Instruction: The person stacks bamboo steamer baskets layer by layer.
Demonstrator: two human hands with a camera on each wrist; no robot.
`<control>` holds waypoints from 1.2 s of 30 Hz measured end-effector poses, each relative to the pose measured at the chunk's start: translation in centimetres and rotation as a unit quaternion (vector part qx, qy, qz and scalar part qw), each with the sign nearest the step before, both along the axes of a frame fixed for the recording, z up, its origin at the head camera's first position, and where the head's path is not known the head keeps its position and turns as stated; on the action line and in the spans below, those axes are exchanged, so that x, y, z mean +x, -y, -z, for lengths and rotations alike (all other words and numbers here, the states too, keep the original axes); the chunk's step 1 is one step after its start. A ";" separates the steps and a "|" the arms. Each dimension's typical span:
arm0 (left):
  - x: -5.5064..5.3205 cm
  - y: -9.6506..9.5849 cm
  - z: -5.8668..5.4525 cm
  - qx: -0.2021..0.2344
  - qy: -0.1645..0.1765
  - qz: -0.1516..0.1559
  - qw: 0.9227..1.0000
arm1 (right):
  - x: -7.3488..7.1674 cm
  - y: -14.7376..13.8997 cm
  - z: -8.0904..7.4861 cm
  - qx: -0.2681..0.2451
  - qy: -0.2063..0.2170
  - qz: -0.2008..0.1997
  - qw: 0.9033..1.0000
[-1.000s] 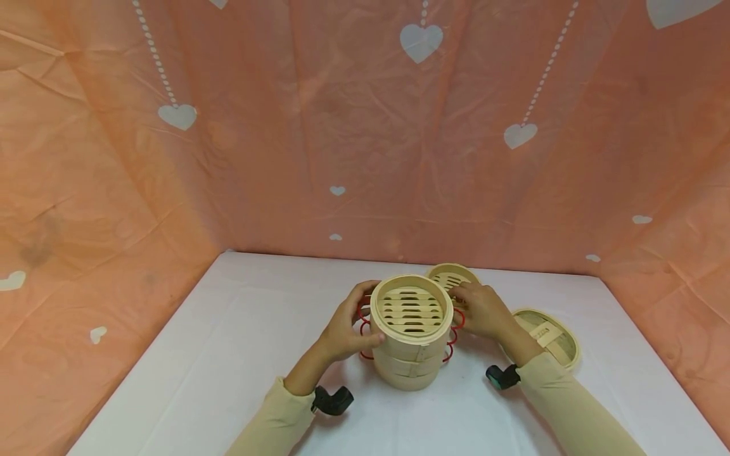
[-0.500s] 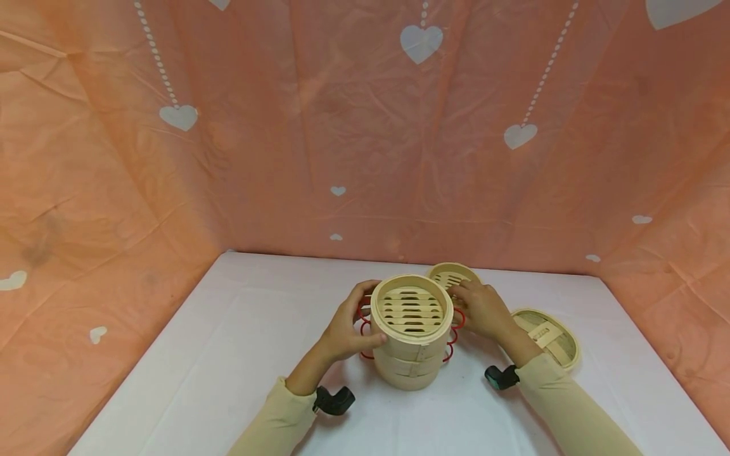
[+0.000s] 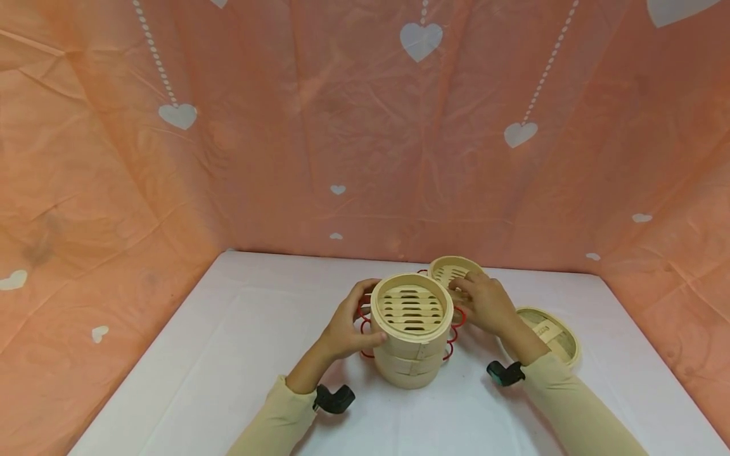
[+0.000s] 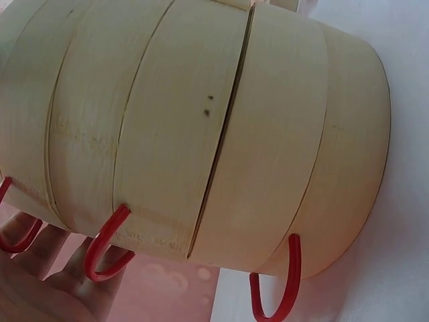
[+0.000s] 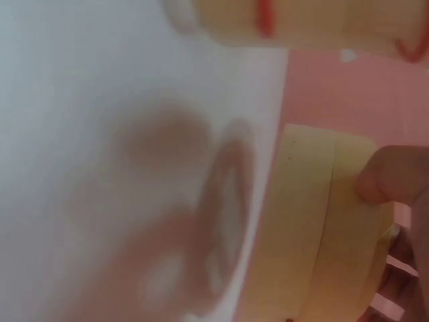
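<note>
A stack of round bamboo steamer baskets (image 3: 412, 358) with red loop handles stands upright on the white table. My left hand (image 3: 345, 329) grips its left side, the thumb in front and the fingers round the back; the left wrist view shows the stack's wall (image 4: 181, 127) and fingers behind the handles. Behind the stack, to its right, is another bamboo steamer basket (image 3: 447, 273), partly hidden by the stack and my right hand (image 3: 485, 303). That hand holds its rim. In the right wrist view the thumb lies on the outer wall of this basket (image 5: 295, 221), raised off the table.
The round bamboo lid (image 3: 557, 342) with a crossing strap lies on the table at the right, partly behind my right forearm. White cloth (image 3: 228, 342) covers the tabletop. An orange sheet with white hearts (image 3: 371, 158) hangs behind it and along both sides.
My right hand has lifted the rear steamer basket slightly up and away, and a red handle now shows at its left. My left hand and the stack have stayed in place.
</note>
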State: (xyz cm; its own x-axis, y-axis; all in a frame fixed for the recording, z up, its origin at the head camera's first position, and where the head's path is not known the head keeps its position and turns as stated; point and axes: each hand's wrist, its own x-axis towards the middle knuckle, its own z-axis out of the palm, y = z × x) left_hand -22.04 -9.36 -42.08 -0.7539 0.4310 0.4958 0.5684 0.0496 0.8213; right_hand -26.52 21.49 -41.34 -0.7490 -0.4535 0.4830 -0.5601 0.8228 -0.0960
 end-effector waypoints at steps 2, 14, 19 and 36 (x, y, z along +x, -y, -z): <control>0.0 0.0 0.0 0.001 0.000 -0.001 1.000 | 0.2 0.0 -0.6 -0.007 -0.006 -0.001 1.000; 0.0 -0.1 -0.3 -0.001 -0.002 -0.003 1.000 | 1.1 -0.1 -4.6 -0.034 -0.069 -0.020 0.997; 0.0 0.0 -0.3 -0.001 0.001 0.000 1.000 | 1.6 -0.1 -6.0 -0.039 -0.073 -0.014 0.997; 0.2 0.0 -0.8 -0.003 0.029 -0.006 1.000 | 3.3 0.5 -8.8 -0.049 -0.088 -0.026 0.995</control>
